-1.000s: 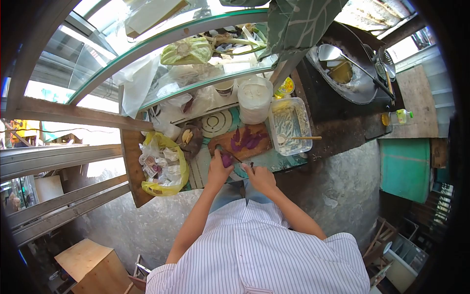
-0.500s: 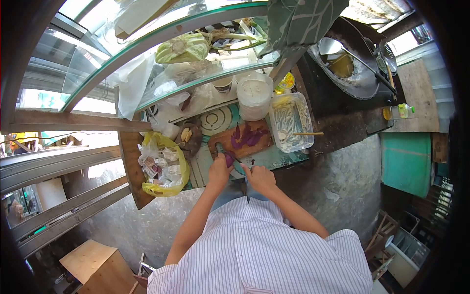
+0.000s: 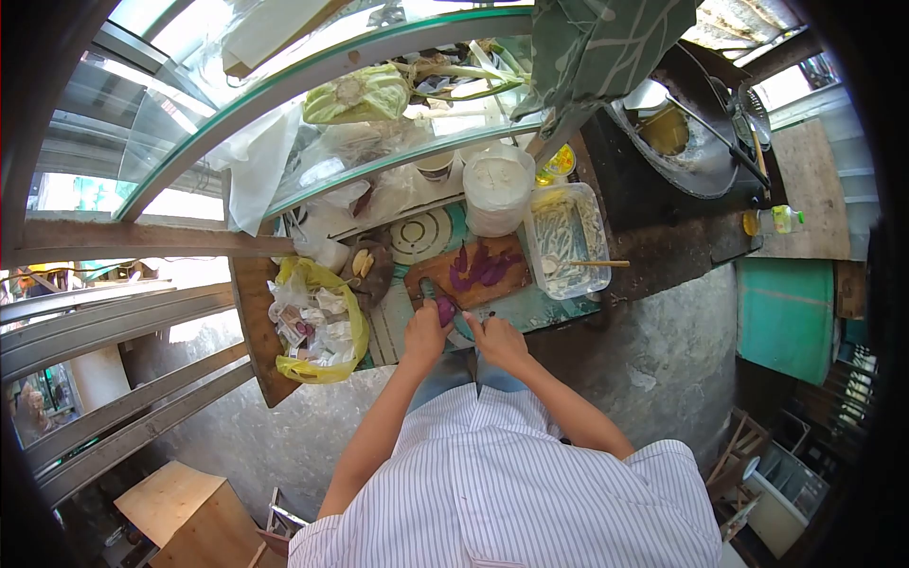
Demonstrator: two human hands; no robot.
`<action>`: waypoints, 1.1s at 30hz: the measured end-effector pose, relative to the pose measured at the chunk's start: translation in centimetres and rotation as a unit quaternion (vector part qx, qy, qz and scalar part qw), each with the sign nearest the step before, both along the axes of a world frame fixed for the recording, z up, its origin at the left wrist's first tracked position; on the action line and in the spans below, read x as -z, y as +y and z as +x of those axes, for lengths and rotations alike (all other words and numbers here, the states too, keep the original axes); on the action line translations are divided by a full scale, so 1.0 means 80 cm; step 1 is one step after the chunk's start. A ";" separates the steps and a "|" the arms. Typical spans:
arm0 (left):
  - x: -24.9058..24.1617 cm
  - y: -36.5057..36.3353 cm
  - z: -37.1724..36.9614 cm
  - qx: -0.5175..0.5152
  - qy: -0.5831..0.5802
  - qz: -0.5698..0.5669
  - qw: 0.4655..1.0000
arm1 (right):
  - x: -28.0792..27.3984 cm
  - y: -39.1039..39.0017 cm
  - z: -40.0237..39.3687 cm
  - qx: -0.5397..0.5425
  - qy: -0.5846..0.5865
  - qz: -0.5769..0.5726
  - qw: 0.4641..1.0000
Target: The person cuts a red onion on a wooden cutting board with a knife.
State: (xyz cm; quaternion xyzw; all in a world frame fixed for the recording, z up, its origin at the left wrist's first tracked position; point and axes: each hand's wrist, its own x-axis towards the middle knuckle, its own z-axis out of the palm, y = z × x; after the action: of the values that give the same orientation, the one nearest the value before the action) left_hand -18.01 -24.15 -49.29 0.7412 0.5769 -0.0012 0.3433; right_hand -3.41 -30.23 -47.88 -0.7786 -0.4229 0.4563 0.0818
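My left hand (image 3: 425,333) is closed around a purple sweet potato (image 3: 446,308) at the near edge of the wooden cutting board (image 3: 512,287). My right hand (image 3: 497,341) grips a knife (image 3: 460,310), its handle hidden in the fingers and its blade against the sweet potato. Dark purple slices (image 3: 488,268) lie in a loose pile on the board, just beyond both hands.
A yellow plastic bag (image 3: 358,331) of wrappers stands left. Right of the board sits a clear tub (image 3: 589,276) of pale batter with a stick across it. A white round container (image 3: 499,189) is behind; a wok (image 3: 699,168) stands far right.
The view has shifted slightly. Both hands stay at the sweet potato, and more of its purple surface shows now; the knife has moved only a little.
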 end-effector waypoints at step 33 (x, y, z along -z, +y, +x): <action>-0.005 0.002 -0.004 0.033 0.003 0.016 0.999 | -0.017 -0.034 -0.006 -0.027 -0.102 0.084 0.991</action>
State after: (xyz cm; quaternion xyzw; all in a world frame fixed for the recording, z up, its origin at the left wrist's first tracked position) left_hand -18.33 -23.97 -48.91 0.7653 0.5526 -0.0057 0.3300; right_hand -3.86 -32.98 -46.50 -0.7998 -0.4865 0.3397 0.0908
